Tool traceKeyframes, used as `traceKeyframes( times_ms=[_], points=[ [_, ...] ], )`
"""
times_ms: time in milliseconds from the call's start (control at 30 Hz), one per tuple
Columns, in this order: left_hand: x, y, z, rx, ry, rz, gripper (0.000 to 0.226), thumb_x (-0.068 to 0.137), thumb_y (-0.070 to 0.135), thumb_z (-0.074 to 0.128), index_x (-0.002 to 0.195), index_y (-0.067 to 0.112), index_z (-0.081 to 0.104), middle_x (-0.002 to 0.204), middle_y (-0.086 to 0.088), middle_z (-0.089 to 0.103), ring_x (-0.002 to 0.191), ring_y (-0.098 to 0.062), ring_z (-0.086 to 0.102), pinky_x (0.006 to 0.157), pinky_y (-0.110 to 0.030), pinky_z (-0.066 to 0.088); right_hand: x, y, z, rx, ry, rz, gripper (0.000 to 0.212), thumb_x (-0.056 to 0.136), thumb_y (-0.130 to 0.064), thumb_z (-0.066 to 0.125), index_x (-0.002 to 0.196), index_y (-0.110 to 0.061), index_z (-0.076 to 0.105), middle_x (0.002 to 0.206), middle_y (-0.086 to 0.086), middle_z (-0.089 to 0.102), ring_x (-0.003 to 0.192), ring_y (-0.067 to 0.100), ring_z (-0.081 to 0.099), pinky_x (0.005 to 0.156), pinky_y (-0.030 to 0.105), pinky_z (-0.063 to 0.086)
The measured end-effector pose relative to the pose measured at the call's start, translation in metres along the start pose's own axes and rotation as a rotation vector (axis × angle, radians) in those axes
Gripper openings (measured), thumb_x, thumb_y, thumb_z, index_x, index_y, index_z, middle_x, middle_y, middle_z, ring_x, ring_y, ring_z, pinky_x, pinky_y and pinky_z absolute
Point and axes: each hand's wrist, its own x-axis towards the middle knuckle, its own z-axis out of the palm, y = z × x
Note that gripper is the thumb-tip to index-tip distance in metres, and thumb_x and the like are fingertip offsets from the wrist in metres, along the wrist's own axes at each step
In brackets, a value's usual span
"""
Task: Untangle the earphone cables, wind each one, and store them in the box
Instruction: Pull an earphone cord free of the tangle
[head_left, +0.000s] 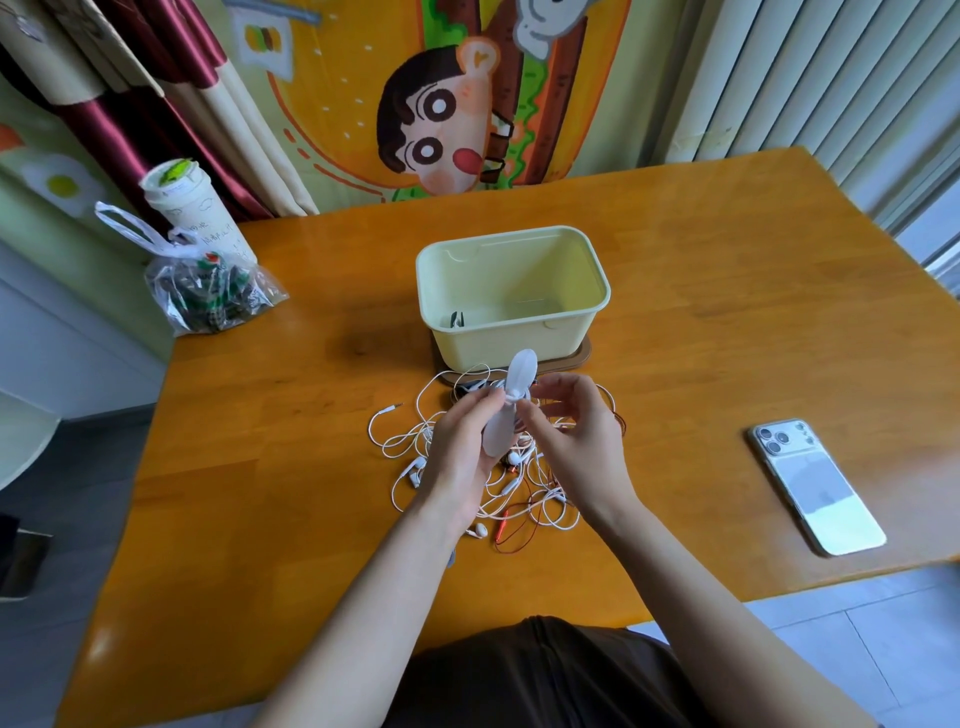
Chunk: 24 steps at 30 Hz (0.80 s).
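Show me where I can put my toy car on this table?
Best spot: the bare wood between the box and the phone. There is also room between the bag and the cables, and along the table's near left edge. Crowded: in front of the box, among the cables.

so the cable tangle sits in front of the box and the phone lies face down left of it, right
No: the head view shows the phone face down right of the box, not left. The cable tangle does sit in front.
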Motion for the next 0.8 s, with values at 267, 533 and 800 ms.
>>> traceKeyframes(
  times_ms=[267, 533, 800],
  points=[
    [0.0, 0.003, -0.001, 0.033, 0.031, 0.026, 0.016, 0.094, 0.015, 0.055, 0.1, 0.014, 0.069, 0.105, -0.01, 0.068, 0.098, -0.02, 0.061, 0.078, -0.028, 0.047, 0.002, 0.002, 0.001, 0.055, -0.009, 0.036, 0.029, 0.082, -0.019, 0.071, 0.107, -0.012, 0.057, 0.095, -0.007, 0.066, 0.082, -0.002, 0.062, 0.068, 0.011, 0.049],
    [0.0, 0.005, 0.0, 0.036, -0.019, 0.07, 0.02, 0.094, 0.008, 0.051, 0.093, 0.017, 0.069, 0.094, -0.005, 0.072, 0.088, -0.015, 0.065, 0.074, -0.024, 0.049, 0.002, 0.011, 0.002, 0.089, -0.006, 0.04, 0.02, 0.082, -0.014, 0.071, 0.1, -0.012, 0.063, 0.093, -0.001, 0.069, 0.081, 0.011, 0.065, 0.072, 0.024, 0.055],
    [0.007, 0.003, -0.008, 0.002, -0.189, 0.023, 0.031, 0.096, 0.009, 0.049, 0.126, 0.01, 0.057, 0.119, -0.011, 0.066, 0.109, -0.019, 0.063, 0.085, -0.025, 0.051, 0.009, 0.015, 0.001, 0.159, -0.067, 0.116, 0.025, 0.087, -0.012, 0.065, 0.111, -0.01, 0.058, 0.102, 0.004, 0.067, 0.087, 0.014, 0.067, 0.073, 0.027, 0.057]
  ],
)
